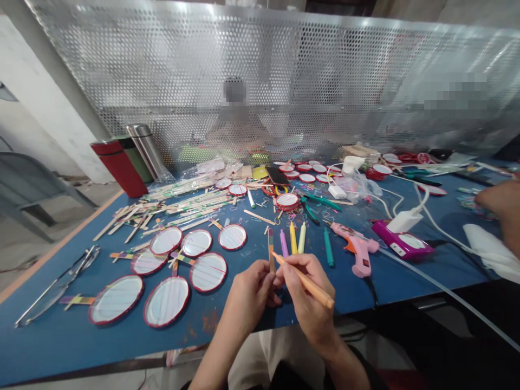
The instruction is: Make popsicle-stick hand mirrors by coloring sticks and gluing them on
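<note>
My left hand (254, 290) pinches a popsicle stick (271, 244) upright near the table's front edge. Bands of purple, green and orange colour the stick. In my right hand (311, 287) is an orange marker (311, 284), its tip at the stick's side. Just beyond my hands lie a purple marker (284, 242), a yellow marker (293, 238) and a pale yellow marker (301, 237). A teal marker (329, 248) rests to their right. Several round white discs with red rims (167, 301) lie to the left, some with coloured stick handles.
A pink glue gun (357, 244) and a purple power strip (402, 241) with cables lie right. Loose sticks (195, 203), a red bottle (119, 168) and glasses (60, 284) are left. A perforated metal screen (276, 81) stands behind. Another person's hand (501, 203) is far right.
</note>
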Motion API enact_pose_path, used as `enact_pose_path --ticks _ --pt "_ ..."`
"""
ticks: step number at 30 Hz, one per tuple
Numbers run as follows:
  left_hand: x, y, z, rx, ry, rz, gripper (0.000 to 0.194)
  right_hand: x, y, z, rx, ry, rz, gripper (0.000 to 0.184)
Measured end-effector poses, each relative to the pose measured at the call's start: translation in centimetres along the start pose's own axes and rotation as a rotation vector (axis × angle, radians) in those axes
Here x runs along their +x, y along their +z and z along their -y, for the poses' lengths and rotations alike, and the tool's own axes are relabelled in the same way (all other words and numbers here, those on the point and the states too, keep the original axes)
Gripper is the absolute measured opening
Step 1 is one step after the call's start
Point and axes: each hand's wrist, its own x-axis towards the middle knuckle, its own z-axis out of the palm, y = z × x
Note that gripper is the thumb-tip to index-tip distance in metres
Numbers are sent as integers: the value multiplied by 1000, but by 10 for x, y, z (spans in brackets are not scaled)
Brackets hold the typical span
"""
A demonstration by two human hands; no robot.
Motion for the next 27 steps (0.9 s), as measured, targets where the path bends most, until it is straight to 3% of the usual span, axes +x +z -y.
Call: enact_pose_path --ticks 8,11,15,20,23,27 --pt "-1 1 0 -45 -20 -5 17 -2 0 1 -76 -118 -147 6" --pt "-1 2 2 -56 -17 -11 17 4 -10 -1 -274 -288 -91 11" --pt "1 3 3 -57 -24 -20 18 26 -36 -6 -701 -529 89 22" --pt "1 3 1 -77 -56 -39 17 54 -64 -12 -1299 -372 312 23" --pt "1 3 0 -74 -50 -37 16 58 -68 -13 -1445 -316 370 27" --pt "1 3 -1 -70 -49 -37 15 58 -56 -10 -1511 -343 415 26"
